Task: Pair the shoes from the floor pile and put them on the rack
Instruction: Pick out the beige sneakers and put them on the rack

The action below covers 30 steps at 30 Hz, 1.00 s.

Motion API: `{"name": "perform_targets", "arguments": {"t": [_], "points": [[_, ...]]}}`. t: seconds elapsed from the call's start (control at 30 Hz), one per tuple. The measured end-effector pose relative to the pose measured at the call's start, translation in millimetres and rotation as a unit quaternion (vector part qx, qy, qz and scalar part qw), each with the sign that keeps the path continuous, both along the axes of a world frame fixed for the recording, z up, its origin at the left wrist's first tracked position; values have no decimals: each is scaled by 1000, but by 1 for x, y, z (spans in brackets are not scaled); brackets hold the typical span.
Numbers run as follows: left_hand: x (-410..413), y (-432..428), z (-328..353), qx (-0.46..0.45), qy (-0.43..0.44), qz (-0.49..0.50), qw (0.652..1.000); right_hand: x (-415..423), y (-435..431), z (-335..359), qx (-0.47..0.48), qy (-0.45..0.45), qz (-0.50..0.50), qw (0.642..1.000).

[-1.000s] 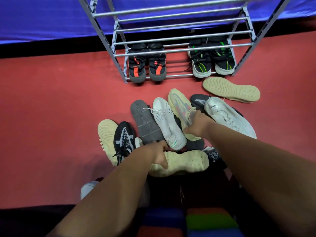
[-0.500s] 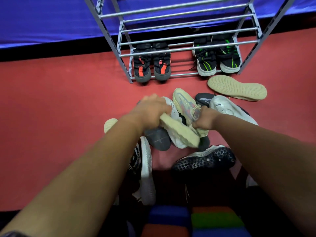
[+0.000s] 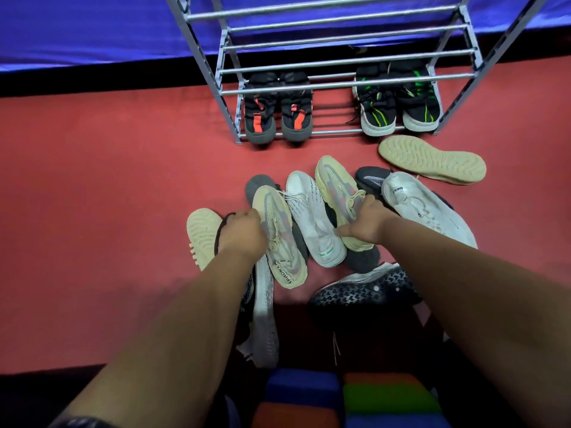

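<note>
Now each hand grips one of two matching cream knit sneakers at the floor pile. The left hand [image 3: 244, 233] curls round the left sneaker [image 3: 279, 242]; the right hand [image 3: 367, 223] curls round the right sneaker [image 3: 333, 186]. One white knit sneaker [image 3: 312, 217] lies between them. Two overturned cream shoes [image 3: 202, 233] [image 3: 432, 159] lie well apart. The rack [image 3: 346, 83] carries two pairs on its lowest shelf: black-orange shoes [image 3: 259, 118] and black-green shoes [image 3: 378, 109].
</note>
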State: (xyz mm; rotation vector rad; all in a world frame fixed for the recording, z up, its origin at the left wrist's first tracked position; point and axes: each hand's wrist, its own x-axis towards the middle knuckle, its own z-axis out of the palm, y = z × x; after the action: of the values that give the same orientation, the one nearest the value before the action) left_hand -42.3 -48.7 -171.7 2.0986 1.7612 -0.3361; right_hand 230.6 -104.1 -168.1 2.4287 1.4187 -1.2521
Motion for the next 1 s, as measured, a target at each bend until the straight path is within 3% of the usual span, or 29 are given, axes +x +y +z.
{"name": "perform_targets", "arguments": {"t": [0.13, 0.27, 0.37, 0.5, 0.7, 0.87, 1.0], "points": [[28, -6, 5, -101, 6, 127, 987, -4, 0, -5, 24, -7, -27, 999], [57, -7, 9, -172, 163, 92, 967, -4, 1, 2, 97, -17, -69, 993], [60, 0, -13, -224, 166, 116, 953, 0, 2, 4, 139, -16, -77, 987], [54, -4, -19, -174, 122, 199, 957, 6, 3, 2, 151, 9, -62, 986], [62, -29, -20, -92, 115, 103, 984, -1, 3, -8, 96, 26, -35, 994], [70, -35, -20, -123, 143, 80, 979, -8, 3, -17, 57, 33, -28, 997], [68, -26, -15, -116, 75, 135, 981, -7, 2, -19, 76, 30, -37, 996]]}}
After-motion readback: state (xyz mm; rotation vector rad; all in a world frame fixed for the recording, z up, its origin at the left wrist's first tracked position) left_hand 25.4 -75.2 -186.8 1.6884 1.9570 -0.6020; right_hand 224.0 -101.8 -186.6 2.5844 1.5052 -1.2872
